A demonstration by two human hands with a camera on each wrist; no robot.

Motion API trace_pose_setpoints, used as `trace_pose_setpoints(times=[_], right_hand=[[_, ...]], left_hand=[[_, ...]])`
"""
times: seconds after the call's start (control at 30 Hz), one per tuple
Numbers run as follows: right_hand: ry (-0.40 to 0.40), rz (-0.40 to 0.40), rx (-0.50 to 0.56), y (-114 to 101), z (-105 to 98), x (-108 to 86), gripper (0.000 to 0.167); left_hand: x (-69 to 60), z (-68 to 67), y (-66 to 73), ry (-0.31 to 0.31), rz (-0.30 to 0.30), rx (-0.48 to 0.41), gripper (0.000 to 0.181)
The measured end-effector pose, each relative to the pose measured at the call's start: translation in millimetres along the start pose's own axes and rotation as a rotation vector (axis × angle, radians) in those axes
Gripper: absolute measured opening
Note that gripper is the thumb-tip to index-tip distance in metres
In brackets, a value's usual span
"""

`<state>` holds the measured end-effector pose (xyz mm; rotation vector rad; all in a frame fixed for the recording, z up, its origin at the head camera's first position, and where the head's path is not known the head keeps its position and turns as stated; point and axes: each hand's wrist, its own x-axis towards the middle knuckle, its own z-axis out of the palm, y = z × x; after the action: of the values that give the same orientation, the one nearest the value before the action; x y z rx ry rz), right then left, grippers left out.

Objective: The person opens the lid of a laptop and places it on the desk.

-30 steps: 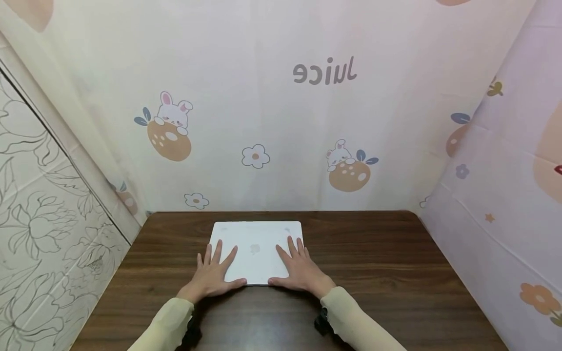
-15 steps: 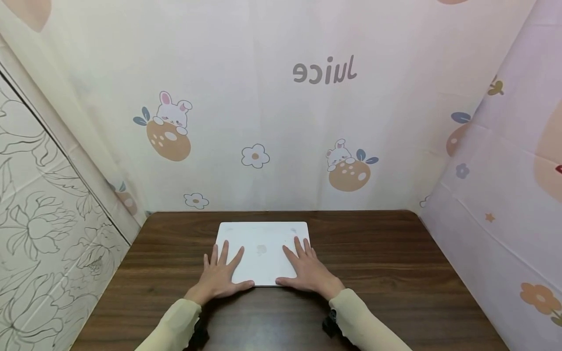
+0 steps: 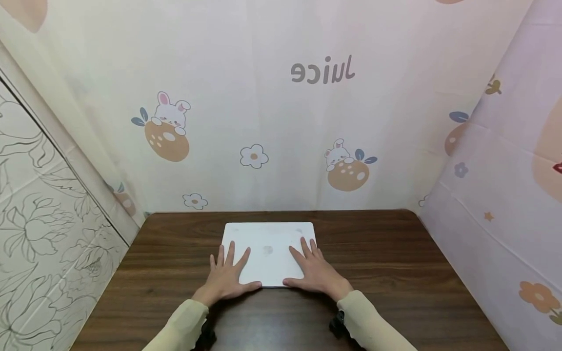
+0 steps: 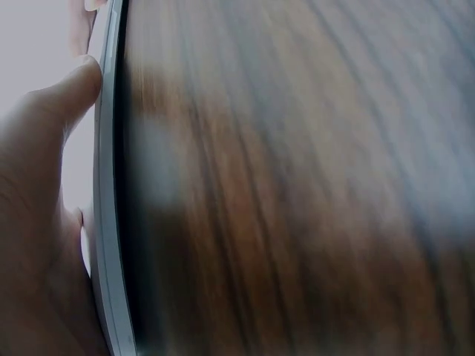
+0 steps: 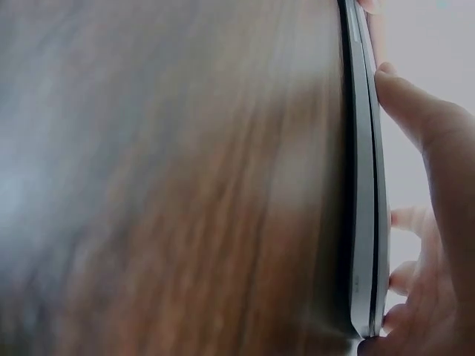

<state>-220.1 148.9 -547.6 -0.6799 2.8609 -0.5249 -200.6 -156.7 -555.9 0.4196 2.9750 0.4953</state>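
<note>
A closed silver-white laptop [image 3: 271,267] with a faint apple logo lies flat on the brown wooden table. My left hand [image 3: 226,281] rests on its left front part, fingers spread and straight, thumb along the front edge. On the opposite side, my right hand [image 3: 317,274] lies the same way, fingers spread over the right front part of the lid. In the left wrist view, the left thumb [image 4: 78,85] touches the lid by the laptop's thin front edge [image 4: 108,222]. The right wrist view shows the right thumb [image 5: 415,107] at that edge, with a thin seam between lid and base.
The dark brown wooden table [image 3: 386,263] extends on both sides of the laptop. Behind it hangs a pale curtain [image 3: 263,97] printed with rabbits, fruit and flowers. More patterned cloth [image 3: 505,195] borders the right, and a floral-line panel [image 3: 44,229] the left.
The laptop has slid to the right across the table, with both hands moving along on it. Their spread fingers keep the same placement on the lid.
</note>
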Motion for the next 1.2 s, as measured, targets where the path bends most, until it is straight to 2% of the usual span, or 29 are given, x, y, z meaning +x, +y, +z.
trace_pose_setpoints(times=[0.13, 0.37, 0.6, 1.2], right_hand=[[0.0, 0.001, -0.001, 4, -1, -3.3, 0.1], [-0.001, 0.004, -0.002, 10, -6, -8.2, 0.101], [-0.013, 0.021, 0.001, 16, -9, -11.8, 0.102], [-0.018, 0.035, 0.0, 29, -14, -21.6, 0.102]], left_hand=[[1.1, 0.8, 5.8, -0.008, -0.006, -0.001, 0.104], [2.7, 4.7, 12.3, 0.029, 0.016, -0.026, 0.105], [5.3, 5.4, 19.0, -0.007, 0.0, 0.008, 0.105], [11.4, 11.5, 34.6, -0.012, 0.005, 0.028, 0.106]])
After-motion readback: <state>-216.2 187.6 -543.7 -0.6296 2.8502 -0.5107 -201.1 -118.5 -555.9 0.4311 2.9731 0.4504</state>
